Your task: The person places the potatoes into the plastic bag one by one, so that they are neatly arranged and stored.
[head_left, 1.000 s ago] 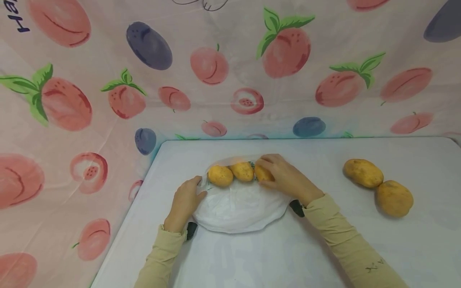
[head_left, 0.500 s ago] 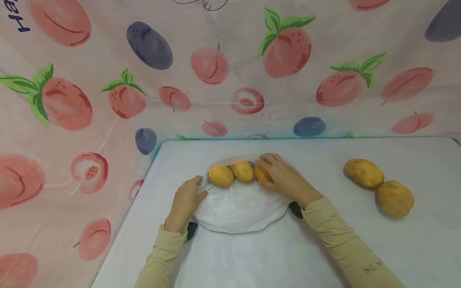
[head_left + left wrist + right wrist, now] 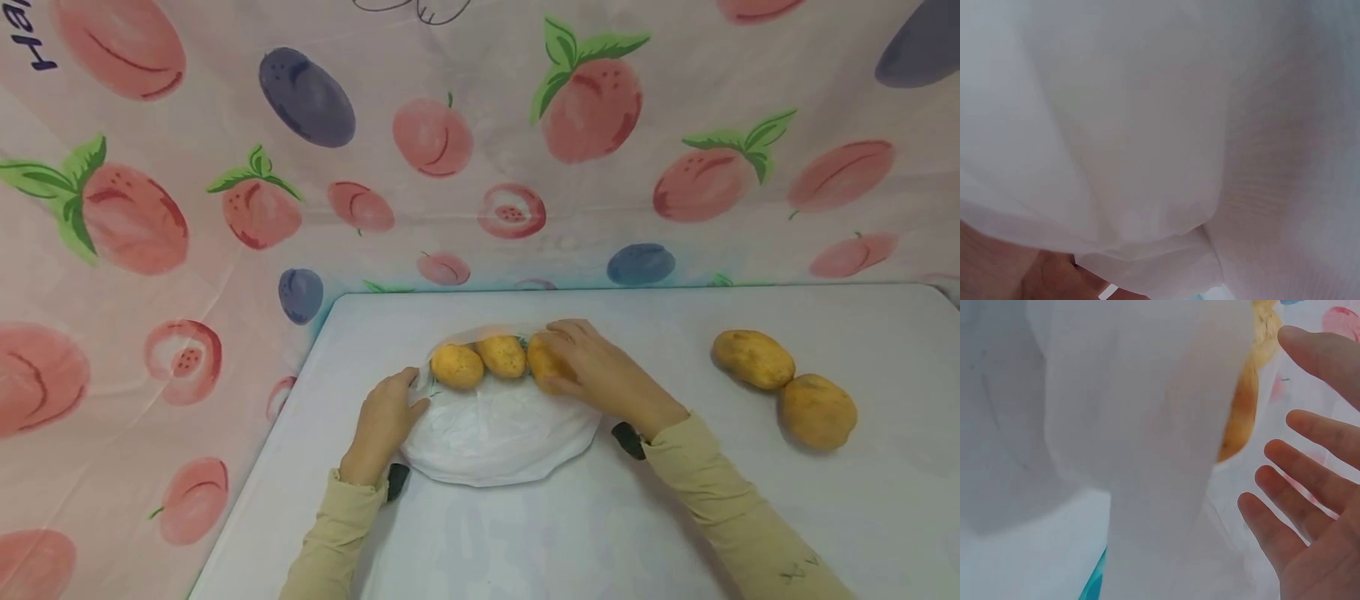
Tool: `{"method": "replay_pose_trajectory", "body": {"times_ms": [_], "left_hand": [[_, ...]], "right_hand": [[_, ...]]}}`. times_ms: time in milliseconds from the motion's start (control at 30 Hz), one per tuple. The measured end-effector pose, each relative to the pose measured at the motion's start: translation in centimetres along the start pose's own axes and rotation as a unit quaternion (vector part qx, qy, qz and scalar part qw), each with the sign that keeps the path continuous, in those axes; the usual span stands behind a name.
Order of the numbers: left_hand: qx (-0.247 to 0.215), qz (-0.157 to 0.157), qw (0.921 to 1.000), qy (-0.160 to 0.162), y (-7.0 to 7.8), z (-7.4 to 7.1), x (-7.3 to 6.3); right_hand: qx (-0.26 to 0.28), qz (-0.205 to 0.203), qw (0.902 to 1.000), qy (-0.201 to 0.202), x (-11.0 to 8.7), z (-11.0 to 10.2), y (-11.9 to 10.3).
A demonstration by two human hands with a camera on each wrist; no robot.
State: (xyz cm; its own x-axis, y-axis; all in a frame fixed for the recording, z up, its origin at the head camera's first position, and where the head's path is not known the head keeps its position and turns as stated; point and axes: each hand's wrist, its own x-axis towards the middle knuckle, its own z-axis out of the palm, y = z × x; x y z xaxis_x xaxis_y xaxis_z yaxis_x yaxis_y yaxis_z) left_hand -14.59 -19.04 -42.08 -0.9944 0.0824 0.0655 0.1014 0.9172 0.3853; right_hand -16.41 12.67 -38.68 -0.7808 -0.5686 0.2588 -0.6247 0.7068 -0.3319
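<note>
We see a thin white plastic bag (image 3: pixel 487 437) lying on the white tabletop (image 3: pixel 517 542), nearer its far left corner than its far right. At the bag's mouth, toward the tabletop's far edge, a yellow-brown oval left potato (image 3: pixel 457 367), a similar middle potato (image 3: pixel 502 357) and a right potato (image 3: pixel 543 367) form a row. The right hand (image 3: pixel 600 362) reaches over the right potato, its fingers straight and spread in the right wrist view; we cannot tell whether they touch it. The left hand (image 3: pixel 386 417) is at the bag's left edge; we cannot tell whether it pinches the plastic. Toward the tabletop's far right corner, we find an elongated brownish-yellow potato (image 3: pixel 753 360) beside a rounder brownish-yellow potato (image 3: pixel 817 412).
</note>
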Motion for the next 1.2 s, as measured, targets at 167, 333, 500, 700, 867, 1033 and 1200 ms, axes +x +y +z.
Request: {"method": "replay_pose_trajectory", "body": {"times_ms": [167, 333, 500, 700, 867, 1033, 1200], "left_hand": [[0.004, 0.004, 1.0, 0.007, -0.1, 0.0, 0.0], [0.007, 0.001, 1.0, 0.002, -0.1, 0.0, 0.0], [0.007, -0.003, 1.0, 0.001, -0.2, -0.1, -0.1], [0.008, -0.004, 1.0, 0.001, -0.2, -0.1, -0.1], [0.011, -0.004, 0.9999, 0.001, -0.1, 0.0, 0.0], [0.01, -0.002, 0.9999, 0.001, 0.1, 0.0, 0.0], [0.011, -0.003, 0.9999, -0.001, 0.1, 0.0, 0.0]], "right_hand": [[-0.013, 0.01, 0.9999, 0.002, -0.7, -0.7, 0.2], [-0.022, 0.019, 0.9996, 0.005, -1.4, -1.4, 0.4], [-0.031, 0.027, 0.9991, 0.005, -2.1, -2.0, 0.7], [-0.041, 0.048, 0.998, 0.004, -3.0, -2.6, 1.2], [-0.042, 0.059, 0.9973, 0.012, -3.8, -2.9, 1.8], [-0.05, 0.066, 0.9965, 0.013, -4.6, -3.4, 2.4], [-0.058, 0.065, 0.996, 0.018, -5.3, -3.7, 3.2]]}}
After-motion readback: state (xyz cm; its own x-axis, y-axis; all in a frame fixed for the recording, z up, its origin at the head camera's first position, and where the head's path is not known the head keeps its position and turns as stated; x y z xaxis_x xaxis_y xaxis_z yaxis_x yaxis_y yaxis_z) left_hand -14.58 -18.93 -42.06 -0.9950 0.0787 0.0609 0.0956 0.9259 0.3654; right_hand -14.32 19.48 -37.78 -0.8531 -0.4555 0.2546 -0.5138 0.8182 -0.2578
